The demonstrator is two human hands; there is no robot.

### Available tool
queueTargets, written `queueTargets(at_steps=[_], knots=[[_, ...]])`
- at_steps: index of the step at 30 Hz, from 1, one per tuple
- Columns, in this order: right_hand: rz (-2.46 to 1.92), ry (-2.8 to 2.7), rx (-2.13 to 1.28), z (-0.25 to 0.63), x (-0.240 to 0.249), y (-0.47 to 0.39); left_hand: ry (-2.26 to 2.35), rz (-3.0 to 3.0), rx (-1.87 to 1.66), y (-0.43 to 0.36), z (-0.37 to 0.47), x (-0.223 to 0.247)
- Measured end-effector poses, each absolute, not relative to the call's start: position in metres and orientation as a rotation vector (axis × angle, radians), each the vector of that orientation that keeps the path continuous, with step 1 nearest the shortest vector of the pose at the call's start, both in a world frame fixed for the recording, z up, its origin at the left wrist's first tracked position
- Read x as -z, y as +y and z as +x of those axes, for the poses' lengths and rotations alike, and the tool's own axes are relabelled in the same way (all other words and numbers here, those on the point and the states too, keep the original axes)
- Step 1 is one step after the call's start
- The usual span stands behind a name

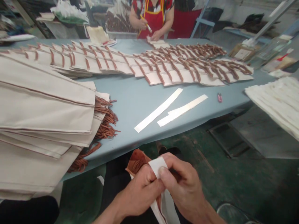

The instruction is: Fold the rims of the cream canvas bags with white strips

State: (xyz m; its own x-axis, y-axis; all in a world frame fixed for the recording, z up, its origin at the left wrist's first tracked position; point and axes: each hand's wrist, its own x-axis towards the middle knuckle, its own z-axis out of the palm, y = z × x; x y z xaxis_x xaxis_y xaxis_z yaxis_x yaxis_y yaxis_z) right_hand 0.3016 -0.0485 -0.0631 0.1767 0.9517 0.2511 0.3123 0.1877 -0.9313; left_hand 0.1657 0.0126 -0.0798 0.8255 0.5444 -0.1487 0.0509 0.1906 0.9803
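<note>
Over my lap, a cream fabric piece (168, 207) with a brown lining (137, 158) hangs from my two hands. My left hand (140, 191) is closed on its edge, thumb and fingers pinched together. Between the thumb and fingers of my right hand (184, 183) is a white strip (158, 165), its upper end showing above the hands. The two hands touch each other. How the strip meets the fabric is hidden behind the fingers. On the table ahead lie a longer white strip (158, 110) and further overlapping white strips (183, 109).
Stacked cream fabric pieces (44, 96) with brown cords (106, 119) cover the table's left. Rows of brown-edged pieces (168, 70) spread across the blue table (121, 90). A small pink tool (220, 97) lies near the edge. Opposite, a person (155, 18) holds a brush.
</note>
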Motion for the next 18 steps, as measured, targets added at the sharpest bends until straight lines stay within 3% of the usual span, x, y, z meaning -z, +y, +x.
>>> queueTargets(at_steps=[5,11,18], knots=[[-1.525,-0.929,-1.185,0.299,0.065,-0.061,0.616,1.421,-0.224,-0.006,0.157,0.084],[-1.532,-0.743,-1.272,0.303,0.055,-0.067,0.885,1.554,-0.246,-0.03,0.154,0.08],[-1.492,-0.742,-1.37,0.307,0.061,-0.07,0.782,1.5,-0.303,-0.033,0.153,0.086]])
